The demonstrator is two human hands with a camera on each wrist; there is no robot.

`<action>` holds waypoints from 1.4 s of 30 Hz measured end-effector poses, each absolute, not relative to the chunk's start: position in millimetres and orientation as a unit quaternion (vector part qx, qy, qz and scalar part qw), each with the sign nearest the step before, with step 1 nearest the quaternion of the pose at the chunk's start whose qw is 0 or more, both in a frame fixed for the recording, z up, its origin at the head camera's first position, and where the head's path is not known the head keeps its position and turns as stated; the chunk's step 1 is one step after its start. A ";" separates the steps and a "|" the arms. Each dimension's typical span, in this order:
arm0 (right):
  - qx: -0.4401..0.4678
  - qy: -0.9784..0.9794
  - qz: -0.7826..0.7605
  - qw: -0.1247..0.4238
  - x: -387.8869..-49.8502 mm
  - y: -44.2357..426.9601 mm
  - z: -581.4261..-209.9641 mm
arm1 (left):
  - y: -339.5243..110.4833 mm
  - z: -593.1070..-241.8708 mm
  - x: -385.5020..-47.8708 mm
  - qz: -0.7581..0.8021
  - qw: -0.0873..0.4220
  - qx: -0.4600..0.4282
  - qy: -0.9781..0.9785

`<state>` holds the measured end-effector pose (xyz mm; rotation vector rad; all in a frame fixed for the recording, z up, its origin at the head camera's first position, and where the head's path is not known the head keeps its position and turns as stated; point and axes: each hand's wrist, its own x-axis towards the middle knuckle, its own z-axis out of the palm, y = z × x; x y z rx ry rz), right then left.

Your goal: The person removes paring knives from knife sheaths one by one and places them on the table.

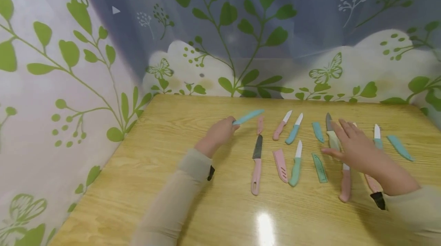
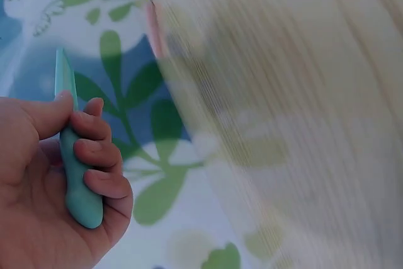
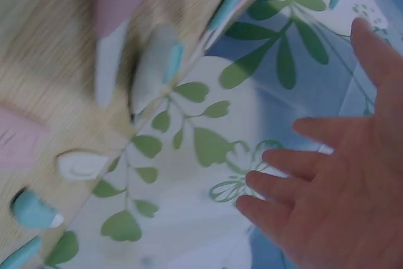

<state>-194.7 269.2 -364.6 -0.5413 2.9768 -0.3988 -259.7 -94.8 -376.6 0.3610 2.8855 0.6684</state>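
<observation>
My left hand (image 1: 218, 134) grips a turquoise knife (image 2: 82, 181) by its handle, fingers curled round it and thumb along it. The knife's front part (image 1: 250, 116) is turquoise too and points right; I cannot tell whether that is a sheath or a coloured blade. My right hand (image 1: 365, 150) is spread, with nothing in it, over the right-hand knives. Closest to its fingers is a dark-bladed knife with a pale green handle (image 1: 333, 141). Partly hidden under that hand are a pink-handled knife (image 1: 345, 186) and a white-bladed blue knife (image 1: 377, 135).
On the wooden table (image 1: 155, 184) lie a dark-bladed pink knife (image 1: 256, 173), small pink (image 1: 279, 129), blue (image 1: 293, 133) and green (image 1: 295, 169) knives. Loose sheaths lie among them: pink (image 1: 280, 165), green (image 1: 319, 167), blue (image 1: 399, 147). A leaf-patterned curtain (image 1: 206, 66) borders the back.
</observation>
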 end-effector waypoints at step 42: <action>-0.372 0.921 -0.068 -0.092 -160.7 202.5 -380.4 | -17.4 -367.8 -187.8 0.094 0.059 0.337 0.935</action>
